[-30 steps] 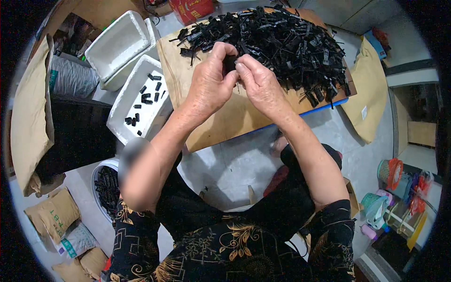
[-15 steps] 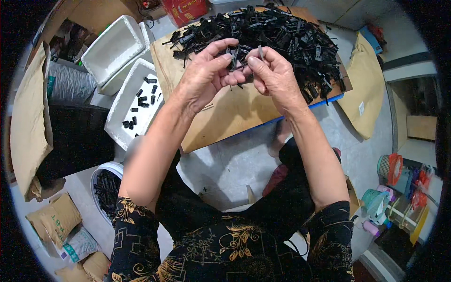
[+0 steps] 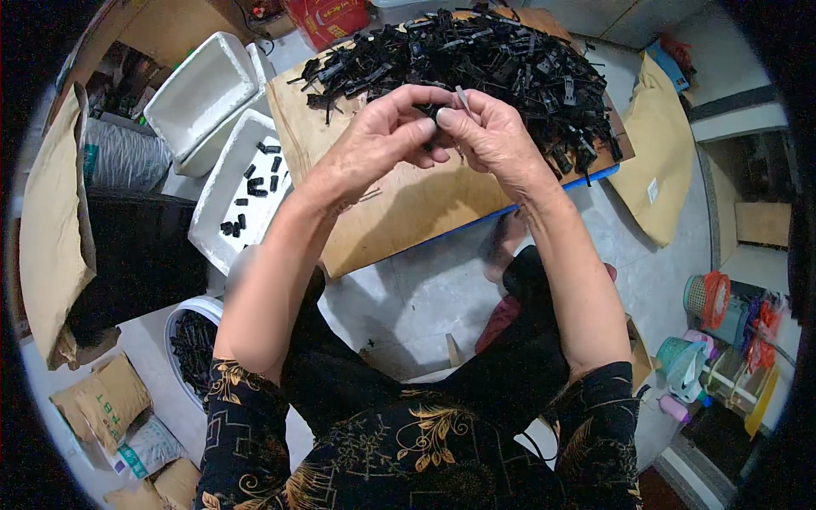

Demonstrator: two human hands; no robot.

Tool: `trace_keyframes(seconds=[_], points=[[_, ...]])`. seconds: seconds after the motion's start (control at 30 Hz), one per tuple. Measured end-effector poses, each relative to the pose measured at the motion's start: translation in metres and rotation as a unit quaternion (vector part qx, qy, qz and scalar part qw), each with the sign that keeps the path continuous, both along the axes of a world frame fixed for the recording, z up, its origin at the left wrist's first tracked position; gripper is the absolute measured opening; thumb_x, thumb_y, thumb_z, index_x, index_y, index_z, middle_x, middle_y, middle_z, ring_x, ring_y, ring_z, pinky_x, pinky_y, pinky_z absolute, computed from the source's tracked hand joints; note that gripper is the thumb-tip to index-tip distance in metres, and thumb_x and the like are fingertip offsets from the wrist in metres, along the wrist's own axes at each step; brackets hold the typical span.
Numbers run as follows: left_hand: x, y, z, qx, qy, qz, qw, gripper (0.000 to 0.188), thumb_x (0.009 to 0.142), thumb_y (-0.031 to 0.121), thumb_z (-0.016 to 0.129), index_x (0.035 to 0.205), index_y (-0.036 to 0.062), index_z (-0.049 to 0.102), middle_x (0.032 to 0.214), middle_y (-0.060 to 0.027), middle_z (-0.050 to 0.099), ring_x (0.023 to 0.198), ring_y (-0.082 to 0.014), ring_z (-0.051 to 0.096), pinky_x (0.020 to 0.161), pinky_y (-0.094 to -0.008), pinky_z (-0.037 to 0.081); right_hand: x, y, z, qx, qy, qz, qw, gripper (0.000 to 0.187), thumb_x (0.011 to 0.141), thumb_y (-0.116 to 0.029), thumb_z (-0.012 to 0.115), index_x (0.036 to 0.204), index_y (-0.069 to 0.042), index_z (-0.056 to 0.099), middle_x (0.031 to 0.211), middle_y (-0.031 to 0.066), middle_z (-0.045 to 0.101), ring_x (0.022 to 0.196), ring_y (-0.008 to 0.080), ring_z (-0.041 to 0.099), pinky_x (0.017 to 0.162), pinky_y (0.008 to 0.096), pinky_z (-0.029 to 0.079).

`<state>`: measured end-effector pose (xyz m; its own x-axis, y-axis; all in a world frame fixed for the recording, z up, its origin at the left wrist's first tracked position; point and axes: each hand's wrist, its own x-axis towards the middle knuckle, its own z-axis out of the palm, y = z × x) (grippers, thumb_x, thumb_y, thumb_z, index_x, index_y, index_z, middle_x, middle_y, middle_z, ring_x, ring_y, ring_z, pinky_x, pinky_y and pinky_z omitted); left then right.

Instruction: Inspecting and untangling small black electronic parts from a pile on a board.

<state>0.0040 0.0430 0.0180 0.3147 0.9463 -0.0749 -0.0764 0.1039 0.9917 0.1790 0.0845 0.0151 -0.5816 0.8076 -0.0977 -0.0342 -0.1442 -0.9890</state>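
Note:
My left hand (image 3: 387,140) and my right hand (image 3: 493,136) meet fingertip to fingertip above a wooden board (image 3: 399,212). Together they pinch a small black plastic part (image 3: 435,109), and a thin pale sliver sticks up from the right fingers. Behind the hands a big heap of black plastic parts (image 3: 501,59) covers the far half of the board. Most of the held part is hidden by my fingers.
A white foam tray (image 3: 223,212) with a few black pieces lies left of the board, with another white foam box (image 3: 200,93) behind it. A white bucket of black parts (image 3: 191,344) stands by my left elbow. Brown sacks lie left and right; coloured baskets sit far right.
Both hands have lifted off the heap and come toward me, bringing a small black part up between the fingertips.

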Motion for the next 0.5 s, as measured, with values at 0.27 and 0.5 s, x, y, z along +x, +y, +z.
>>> trace_keyframes(seconds=[0.27,0.5], points=[[0.001,-0.006,-0.007,0.057,0.087,0.068,0.992,0.032,0.088,0.006,0.048,0.12,0.0024,0.047,0.092,-0.007,0.06,0.082,-0.0116,0.058,0.068,-0.0249,0.049,-0.023,-0.003,-0.012,0.03,-0.021,-0.039,0.999,0.021,0.088,-0.025,0.056,0.094,-0.005,0.056,0.069,-0.0031,0.053,0.056,0.0025,0.044,0.047,0.018,0.034],[-0.014,-0.009,-0.009,0.045,0.064,0.131,0.988,0.035,0.089,0.011,0.05,0.123,0.0053,0.046,0.088,-0.0033,0.059,0.073,-0.0089,0.056,0.065,-0.0228,0.048,-0.04,-0.017,-0.01,-0.076,0.014,-0.021,0.997,0.026,0.095,-0.032,0.041,0.095,-0.007,0.049,0.056,-0.0045,0.04,0.041,0.0026,0.029,0.035,0.0172,0.025]])
